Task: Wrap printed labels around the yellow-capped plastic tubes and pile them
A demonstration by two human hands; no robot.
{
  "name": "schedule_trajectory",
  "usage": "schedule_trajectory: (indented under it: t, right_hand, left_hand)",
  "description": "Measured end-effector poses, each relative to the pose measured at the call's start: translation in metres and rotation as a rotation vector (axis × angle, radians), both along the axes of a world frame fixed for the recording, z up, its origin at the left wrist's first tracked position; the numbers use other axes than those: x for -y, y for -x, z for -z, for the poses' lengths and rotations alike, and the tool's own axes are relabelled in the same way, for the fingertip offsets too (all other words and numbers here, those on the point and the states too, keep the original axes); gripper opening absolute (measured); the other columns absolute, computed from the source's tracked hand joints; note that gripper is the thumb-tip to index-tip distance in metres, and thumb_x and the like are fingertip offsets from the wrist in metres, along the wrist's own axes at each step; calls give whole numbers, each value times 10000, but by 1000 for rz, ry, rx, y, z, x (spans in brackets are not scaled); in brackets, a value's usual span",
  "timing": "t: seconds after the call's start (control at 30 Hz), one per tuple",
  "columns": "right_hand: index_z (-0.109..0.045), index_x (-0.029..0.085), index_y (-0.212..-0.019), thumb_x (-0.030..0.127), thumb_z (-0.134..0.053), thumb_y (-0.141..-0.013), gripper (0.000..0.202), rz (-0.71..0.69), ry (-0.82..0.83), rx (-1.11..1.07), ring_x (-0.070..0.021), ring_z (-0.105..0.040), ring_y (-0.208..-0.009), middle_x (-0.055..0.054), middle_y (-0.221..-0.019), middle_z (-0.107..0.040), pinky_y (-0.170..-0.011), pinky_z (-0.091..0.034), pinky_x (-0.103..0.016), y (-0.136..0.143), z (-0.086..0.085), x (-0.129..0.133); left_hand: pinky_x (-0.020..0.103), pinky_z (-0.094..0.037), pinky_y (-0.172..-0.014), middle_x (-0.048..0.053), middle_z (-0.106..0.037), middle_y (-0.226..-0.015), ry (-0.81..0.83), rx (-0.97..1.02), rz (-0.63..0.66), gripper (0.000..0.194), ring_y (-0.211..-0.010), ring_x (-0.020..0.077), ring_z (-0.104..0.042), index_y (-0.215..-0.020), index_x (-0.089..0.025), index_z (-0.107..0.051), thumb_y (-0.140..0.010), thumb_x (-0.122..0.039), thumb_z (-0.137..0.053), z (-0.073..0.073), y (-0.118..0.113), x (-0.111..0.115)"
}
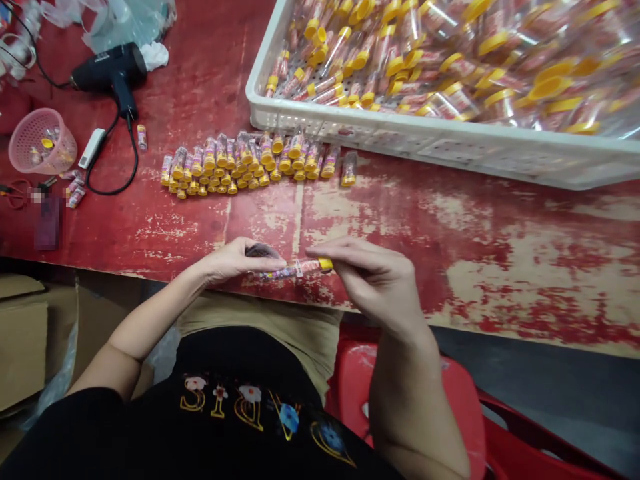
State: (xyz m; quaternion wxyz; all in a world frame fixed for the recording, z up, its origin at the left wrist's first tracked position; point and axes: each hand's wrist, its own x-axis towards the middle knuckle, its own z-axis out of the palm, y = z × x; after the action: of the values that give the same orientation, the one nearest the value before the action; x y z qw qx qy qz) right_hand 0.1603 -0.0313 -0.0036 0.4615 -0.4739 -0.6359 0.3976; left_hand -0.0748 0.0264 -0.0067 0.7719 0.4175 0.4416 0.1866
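Observation:
Near the table's front edge, my right hand [383, 277] pinches the yellow-capped end of a small clear tube [309, 267] with reddish contents. The tube lies level, its other end at a colourful printed plastic sleeve [278, 273]. Thumb and fingers of my left hand [233, 259] are closed on that sleeve, and a dark curved sheet shows between them. How far the tube sits inside the sleeve I cannot tell. Beyond my hands stands a group of wrapped tubes [245, 160] with yellow caps, packed close together.
A white plastic crate [350, 123] full of yellow-capped tubes takes up the back right. At the left lie a black heat gun [107, 70] with its cord, a pink basket [43, 140], red-handled scissors [19, 193] and clear plastic bags [127, 23]. A red chair [460, 407] stands below.

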Motion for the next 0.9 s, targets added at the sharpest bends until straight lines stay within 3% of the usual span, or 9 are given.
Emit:
schedule_trajectory:
  t: [0.17, 0.27, 0.37, 0.47, 0.63, 0.9]
  right_hand:
    - [-783, 269, -1023, 148, -661, -861, 236, 410, -20, -177, -142, -690, -793, -28, -936, -750, -702, -554, -284, 11, 16, 15]
    - [-782, 272, -1027, 146, -664, -857, 242, 392, -9, -232, -162, -697, -865, -34, -943, -745, -737, -563, -297, 28, 28, 30]
    - [-774, 269, -1060, 123, -621, -875, 281, 287, 3, -188, -172, -694, -910, -48, -972, -744, -783, -571, -318, 43, 36, 38]
    - [-766, 272, -1083, 102, -595, -881, 314, 279, -10, -172, -164, -694, -913, -46, -980, -742, -798, -573, -318, 52, 40, 36]
    - [-766, 263, -1087, 115, -604, -877, 304, 325, -45, -160, -166, -703, -900, -50, -980, -747, -794, -579, -319, 56, 46, 28]
    - [-776, 260, -1052, 152, -645, -868, 251, 555, -43, -247, -168, -708, -906, -38, -969, -763, -827, -575, -333, 57, 51, 25]
  left_hand:
    - [150, -427, -497, 64, -743, -791, 436, 186, -479, 75, -673, 111, -685, -865, -124, -749, -825, -183, -722, 8, -9, 5]
    - [170, -503, -581, 36, -732, -817, 559, 359, -762, 103, -720, 106, -696, -927, -140, -721, -907, -169, -624, 5, -20, 8]
    - [218, -547, -690, 6, -716, -797, 563, 416, -931, 104, -701, 98, -687, -949, -143, -706, -922, -168, -609, 0, -33, 10]
    - [222, -529, -700, -4, -705, -772, 565, 398, -976, 74, -679, 92, -673, -930, -139, -703, -904, -154, -635, -2, -42, 12]
    - [193, -424, -572, -48, -641, -650, 528, 347, -1040, 56, -543, 52, -562, -815, -135, -681, -824, -87, -708, -2, -46, 17]
    - [215, -390, -612, -44, -661, -718, 496, 252, -1038, 132, -615, 61, -568, -833, -163, -677, -761, -167, -788, -5, -44, 22]
